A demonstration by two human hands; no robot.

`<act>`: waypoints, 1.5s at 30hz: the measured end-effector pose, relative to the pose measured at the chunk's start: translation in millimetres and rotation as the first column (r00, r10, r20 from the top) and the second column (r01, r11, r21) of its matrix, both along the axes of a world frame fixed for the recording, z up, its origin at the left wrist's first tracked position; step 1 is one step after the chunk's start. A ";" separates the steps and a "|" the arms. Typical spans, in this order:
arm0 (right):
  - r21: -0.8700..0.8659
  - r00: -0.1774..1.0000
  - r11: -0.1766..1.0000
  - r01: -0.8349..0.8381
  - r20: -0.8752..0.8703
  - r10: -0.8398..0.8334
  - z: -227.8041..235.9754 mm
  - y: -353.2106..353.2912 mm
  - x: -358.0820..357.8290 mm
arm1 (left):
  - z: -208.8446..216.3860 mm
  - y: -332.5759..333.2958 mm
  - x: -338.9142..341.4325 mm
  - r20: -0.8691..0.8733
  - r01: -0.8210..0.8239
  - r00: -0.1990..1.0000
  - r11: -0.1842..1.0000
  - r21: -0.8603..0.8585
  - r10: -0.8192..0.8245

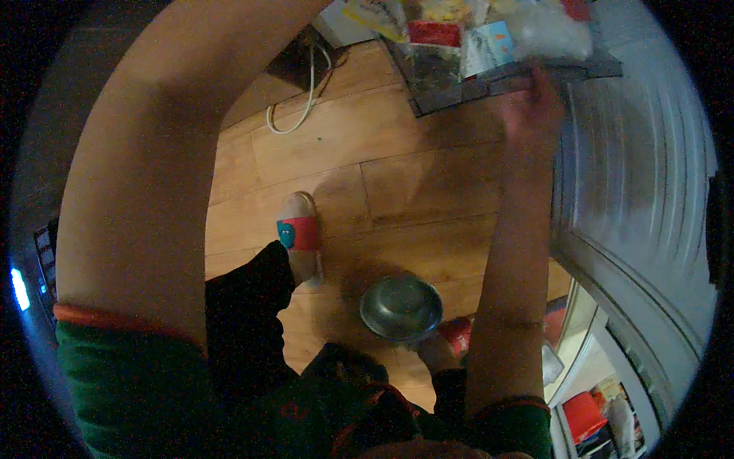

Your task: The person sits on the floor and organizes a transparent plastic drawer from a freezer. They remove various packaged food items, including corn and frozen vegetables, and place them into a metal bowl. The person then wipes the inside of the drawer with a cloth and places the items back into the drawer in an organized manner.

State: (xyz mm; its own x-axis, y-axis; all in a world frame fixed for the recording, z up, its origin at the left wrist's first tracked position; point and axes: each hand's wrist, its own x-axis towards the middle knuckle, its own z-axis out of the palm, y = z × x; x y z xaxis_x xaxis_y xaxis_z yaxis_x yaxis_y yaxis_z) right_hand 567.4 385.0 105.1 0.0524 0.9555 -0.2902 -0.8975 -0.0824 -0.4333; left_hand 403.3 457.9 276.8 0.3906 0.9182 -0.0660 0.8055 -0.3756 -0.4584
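Red pack (434, 34) and blue-white packet (487, 50) upper right, labels unreadable; right hand (531, 107) at the grey bin's (459, 95) rim, can't tell if fingers grip; left hand's offscreen.

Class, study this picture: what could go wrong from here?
The round, silvery metal bowl appears close to the red slipper; a step might knock it. Mixed packages crowd the grey translucent plastic drawer; tilting by the right hand at its edge could spill some. The looped white cable might snag something.
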 end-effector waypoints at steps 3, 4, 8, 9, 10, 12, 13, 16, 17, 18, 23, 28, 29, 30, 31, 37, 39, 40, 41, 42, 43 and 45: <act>0.320 0.978 0.933 -0.162 -0.074 0.195 -18.0 3.4 15.5 | 1.0 14.1 -8.0 0.062 0.071 0.995 0.988 0.139 -0.080; 0.351 0.974 0.921 -0.172 -0.081 0.213 -38.8 17.3 22.7 | -3.8 22.9 -7.2 0.099 0.096 0.988 0.980 0.174 -0.115; 0.307 0.973 0.940 -0.149 0.215 0.084 -55.6 42.4 -16.1 | -22.1 81.4 -25.0 -0.031 0.111 0.994 0.967 0.227 -0.106; 0.319 0.853 0.931 -0.179 0.521 -0.015 -31.6 21.8 -29.1 | -24.2 77.6 -27.9 -0.042 0.115 0.993 0.967 0.227 -0.108; 0.292 0.843 0.941 -0.169 0.538 -0.016 -29.7 20.2 -28.8 | -25.4 71.7 -25.6 -0.043 0.126 0.992 0.965 0.229 -0.119; 0.199 0.956 0.972 -0.123 0.287 0.062 -42.5 40.3 -21.4 | -30.1 54.0 -19.4 -0.046 0.189 0.982 0.933 0.305 -0.183; 0.123 0.991 0.984 -0.126 -0.033 0.131 -36.9 44.2 -27.2 | -31.1 52.2 -19.1 -0.064 0.185 0.983 0.927 0.325 -0.174; 0.311 0.994 0.945 -0.099 -0.020 0.111 -15.1 39.1 -40.7 | -28.1 53.7 -24.0 -0.037 0.123 0.992 0.946 0.299 -0.117; 0.306 0.987 0.940 -0.149 -0.016 0.162 -11.1 43.2 -45.7 | -24.9 47.6 -27.7 0.031 0.089 0.995 0.966 0.242 -0.099; 0.310 0.977 0.928 -0.204 0.007 0.213 -1.3 54.8 -51.9 | -26.1 18.7 -39.3 0.203 0.063 0.975 0.991 0.116 -0.086; -0.038 0.883 0.936 -0.351 0.320 0.344 20.5 66.6 -25.7 | -113.8 -84.3 -61.6 0.809 0.152 0.569 0.948 -0.279 0.147; 0.146 0.763 0.796 -0.587 0.430 0.483 12.9 106.4 -23.5 | -169.1 -42.9 -74.9 0.831 -0.147 0.388 0.917 -0.372 0.399; 0.160 0.740 0.781 -0.604 0.476 0.475 25.0 119.2 -28.4 | -169.4 -37.0 -73.5 0.866 -0.208 0.295 0.911 -0.356 0.405; 0.175 0.719 0.767 -0.618 0.520 0.461 34.8 129.9 -33.2 | -167.5 -30.4 -74.0 0.887 -0.242 0.277 0.920 -0.308 0.370; 0.132 0.686 0.741 -0.658 0.511 0.518 41.0 138.3 -37.9 | -163.9 -22.4 -74.8 0.906 -0.277 0.263 0.925 -0.259 0.332; -0.018 0.707 0.884 -0.466 0.593 0.385 72.6 173.7 -37.7 | -123.5 35.3 -66.7 0.786 -0.177 0.078 0.785 -0.594 0.613; -0.092 0.717 0.910 -0.404 0.587 0.377 46.6 199.7 -0.8 | -120.3 33.2 -57.0 0.819 -0.182 0.090 0.818 -0.547 0.567; -0.124 0.726 0.914 -0.386 0.571 0.384 39.2 206.2 4.6 | -118.6 24.6 -56.3 0.872 -0.166 0.076 0.868 -0.468 0.484; -0.072 0.657 0.940 -0.333 0.698 0.286 40.9 188.7 -7.5 | -117.6 12.1 -60.9 0.910 -0.170 0.076 0.904 -0.392 0.409; -0.002 0.572 0.959 -0.283 0.802 0.170 52.6 151.4 -29.7 | -118.4 0.1 -70.2 0.943 -0.170 0.082 0.937 -0.307 0.323; 0.076 0.453 0.972 -0.225 0.891 0.035 68.1 122.5 -42.4 | -117.1 -9.9 -70.6 0.970 -0.147 0.074 0.965 -0.218 0.230; 0.045 0.635 0.982 -0.181 0.768 0.082 83.8 103.8 -42.2 | -97.1 -13.0 -58.5 0.958 -0.139 0.257 0.976 0.170 -0.130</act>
